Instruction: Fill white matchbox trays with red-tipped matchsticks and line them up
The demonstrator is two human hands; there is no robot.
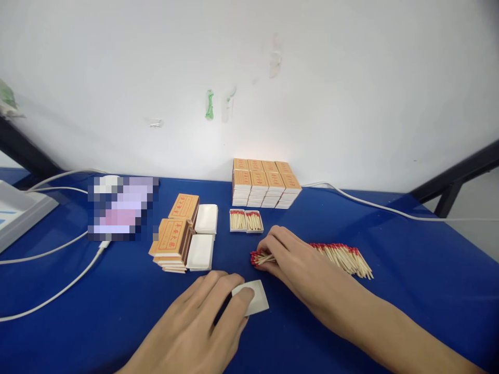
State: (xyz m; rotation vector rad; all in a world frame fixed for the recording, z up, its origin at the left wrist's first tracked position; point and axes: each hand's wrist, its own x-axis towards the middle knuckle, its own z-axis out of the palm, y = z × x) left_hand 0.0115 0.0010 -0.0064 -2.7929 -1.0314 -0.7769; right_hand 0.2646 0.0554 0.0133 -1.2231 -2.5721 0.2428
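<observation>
My left hand (210, 317) grips a small white matchbox tray (259, 298), with the thumb over it and the fingers at its far left side. Closed around a bundle of red-tipped matches (262, 258) is my right hand (290, 259), just above and right of that tray. A row of loose matches (343, 258) lies behind the right wrist, partly hidden by it. Two trays filled with matches (246, 221) sit side by side beyond the right hand. Empty white trays (200, 253) are stacked left of centre, beside orange matchbox sleeves (171, 239).
A block of stacked matchboxes (265, 182) stands against the white wall (331, 93). At the left, a blurred-out flat object (122, 208) lies near white cables (74, 283) and a white device (23, 208). Another cable (374, 208) crosses the blue table (429, 270) at right.
</observation>
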